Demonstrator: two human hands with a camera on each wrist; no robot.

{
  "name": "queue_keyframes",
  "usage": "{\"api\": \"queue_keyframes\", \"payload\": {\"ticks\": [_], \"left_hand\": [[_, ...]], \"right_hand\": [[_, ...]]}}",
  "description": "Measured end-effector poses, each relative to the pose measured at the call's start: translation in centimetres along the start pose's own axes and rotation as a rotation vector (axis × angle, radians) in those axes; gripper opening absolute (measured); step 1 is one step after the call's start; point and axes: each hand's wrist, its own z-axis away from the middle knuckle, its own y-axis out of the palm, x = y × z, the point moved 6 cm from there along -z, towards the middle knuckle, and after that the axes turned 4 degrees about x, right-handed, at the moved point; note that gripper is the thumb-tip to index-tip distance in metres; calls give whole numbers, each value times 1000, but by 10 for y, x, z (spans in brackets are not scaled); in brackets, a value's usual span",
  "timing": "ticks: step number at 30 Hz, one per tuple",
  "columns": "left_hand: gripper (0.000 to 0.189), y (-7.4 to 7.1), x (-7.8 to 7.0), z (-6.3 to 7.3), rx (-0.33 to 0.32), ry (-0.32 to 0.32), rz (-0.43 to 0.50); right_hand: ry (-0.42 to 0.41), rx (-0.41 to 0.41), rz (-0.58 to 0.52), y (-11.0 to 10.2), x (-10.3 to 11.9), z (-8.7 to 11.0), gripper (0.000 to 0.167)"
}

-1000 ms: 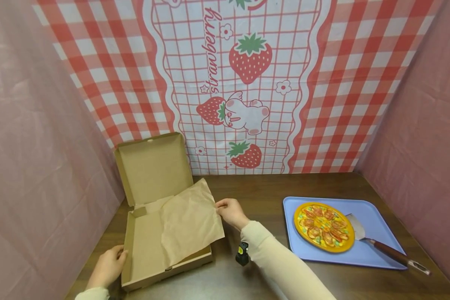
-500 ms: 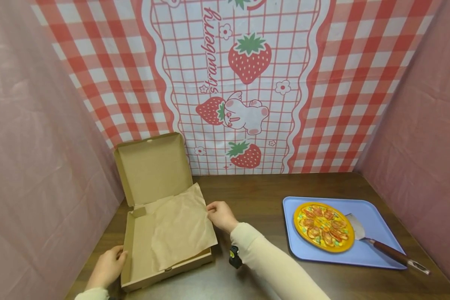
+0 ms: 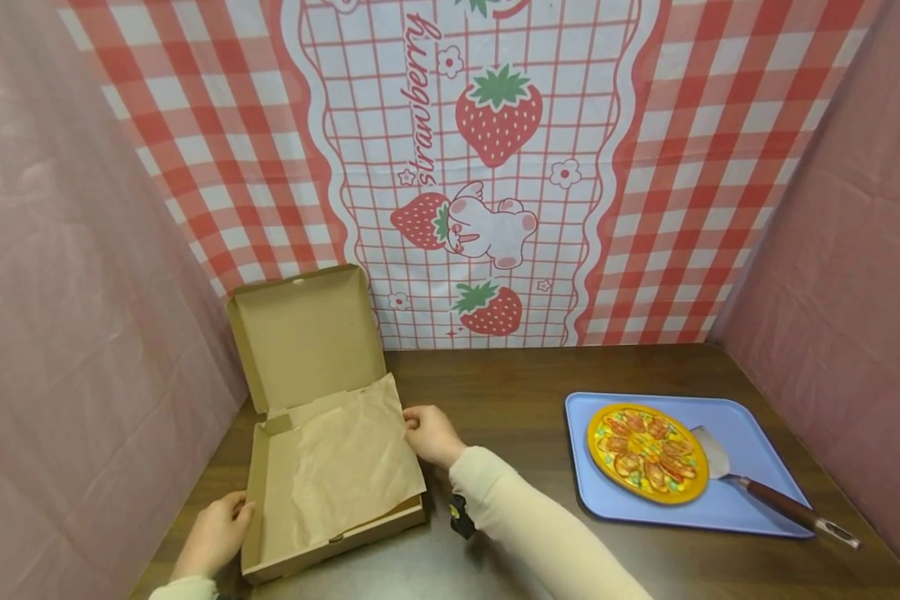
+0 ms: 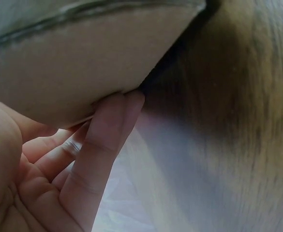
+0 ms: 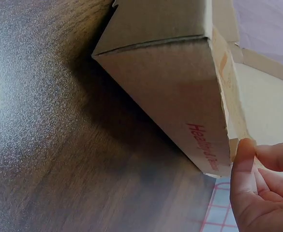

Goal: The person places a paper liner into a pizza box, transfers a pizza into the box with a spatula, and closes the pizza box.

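Note:
A cardboard pizza box with its lid raised stands on the left in the head view. Brown wrapping paper covers much of its inside, its right part lying along the right wall. My right hand pinches the paper's right edge between thumb and index finger; the right wrist view has these fingertips just over the box wall. At the box's left side, my left hand holds the side wall, with fingertips against its lower edge in the left wrist view.
A blue tray at right carries a toy-like pizza and a pizza server whose handle sticks out past the tray's edge. Behind the raised lid hangs a strawberry-print cloth. Pink curtains flank the wooden table.
My right hand has moved left and a little down with the paper's edge, bringing the sheet further over the inside of the box. The left hand has stayed in place.

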Motion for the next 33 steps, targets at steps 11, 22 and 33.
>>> {"api": "queue_keyframes", "payload": {"ticks": [11, 22, 33], "left_hand": [[41, 0, -1, 1, 14, -1, 7], [40, 0, -1, 1, 5, 4, 9], [40, -1, -1, 2, -5, 10, 2]], "right_hand": [[-13, 69, 26, 14, 5, 0, 50], [-90, 84, 115, 24, 12, 0, 50], [-101, 98, 140, 25, 16, 1, 52]]}}
